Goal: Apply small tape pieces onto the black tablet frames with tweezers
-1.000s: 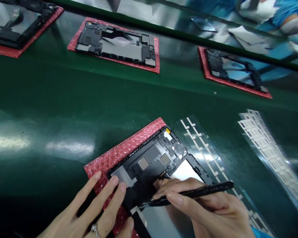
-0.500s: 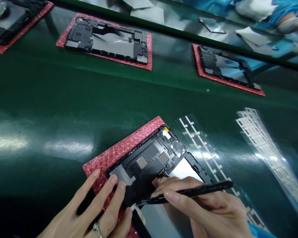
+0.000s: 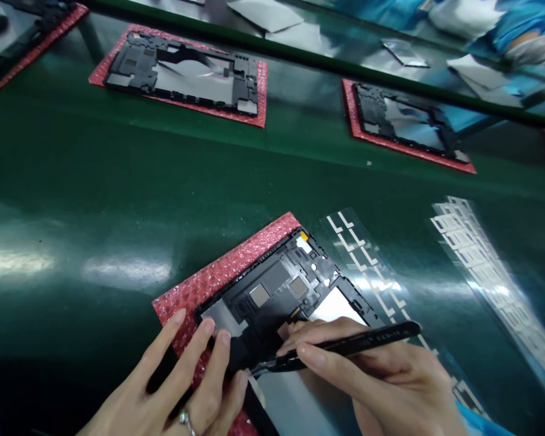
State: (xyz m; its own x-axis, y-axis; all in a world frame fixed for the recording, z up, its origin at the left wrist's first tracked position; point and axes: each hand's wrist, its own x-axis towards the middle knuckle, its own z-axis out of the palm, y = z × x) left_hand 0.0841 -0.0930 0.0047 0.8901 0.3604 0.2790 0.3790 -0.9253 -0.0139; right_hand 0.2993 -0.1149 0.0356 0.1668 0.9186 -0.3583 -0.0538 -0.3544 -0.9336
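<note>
My right hand (image 3: 367, 375) is closed around black tweezers (image 3: 345, 347), which slant down to the left. Their tip touches the open tablet housing (image 3: 281, 284) beside a small pale strip (image 3: 255, 387). My left hand (image 3: 172, 387) lies with fingers spread along the housing's left edge, and one fingertip rests by that strip, close to the tweezer tip. Under the housing is a pink bubble-wrap sheet (image 3: 227, 269). The lower part of the housing is hidden behind both hands.
A clear sheet of white L-shaped stickers (image 3: 361, 248) lies right of the housing, with a stack of sticker sheets (image 3: 485, 272) farther right. Along the back sit more housings on pink wrap (image 3: 191, 79). Beyond a green rail are white papers (image 3: 267, 15) and a co-worker's gloved hand (image 3: 533, 48).
The back row of housings has shifted slightly left, while the papers beyond the rail have shifted right. My left fingertip has edged toward the tweezer tip, and the tweezers' rear end has risen a little.
</note>
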